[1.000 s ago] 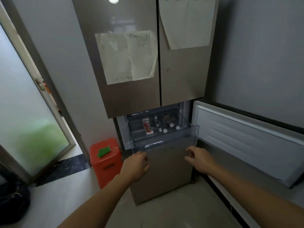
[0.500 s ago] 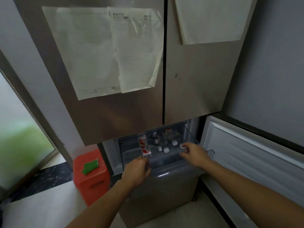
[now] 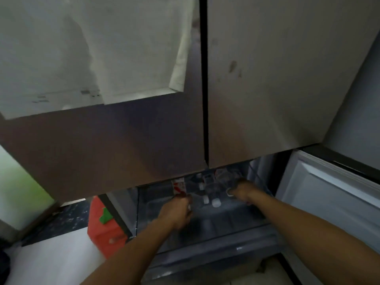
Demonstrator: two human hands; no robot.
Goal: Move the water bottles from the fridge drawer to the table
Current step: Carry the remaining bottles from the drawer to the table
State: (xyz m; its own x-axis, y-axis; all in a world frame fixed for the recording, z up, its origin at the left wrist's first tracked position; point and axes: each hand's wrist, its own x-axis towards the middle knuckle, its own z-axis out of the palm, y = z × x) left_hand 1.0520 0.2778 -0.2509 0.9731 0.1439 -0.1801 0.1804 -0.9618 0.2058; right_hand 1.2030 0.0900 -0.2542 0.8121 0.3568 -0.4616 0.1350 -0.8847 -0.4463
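Observation:
The clear fridge drawer (image 3: pixel 207 231) is pulled out under the upper doors. Several water bottles (image 3: pixel 216 202) with white caps stand inside it, blurred by motion. My right hand (image 3: pixel 241 191) is down in the drawer's right side with its fingers curled round one bottle, whose white cap shows at the fingertips. My left hand (image 3: pixel 176 212) is curled inside the drawer's left part, just below a red-and-white carton (image 3: pixel 178 186). Something small and white sits at its fingers, and the blur hides whether it holds anything.
The upper fridge doors (image 3: pixel 267 99) hang close overhead, with paper sheets (image 3: pixel 92 58) taped on. The open lower door (image 3: pixel 329 202) stands to the right. A red bin (image 3: pixel 102 229) with a green patch stands on the floor at left, beside a glass door (image 3: pixel 16 186).
I have leaned in much closer to the fridge. Both hands went from the drawer's front edge down into it, the right one onto a bottle.

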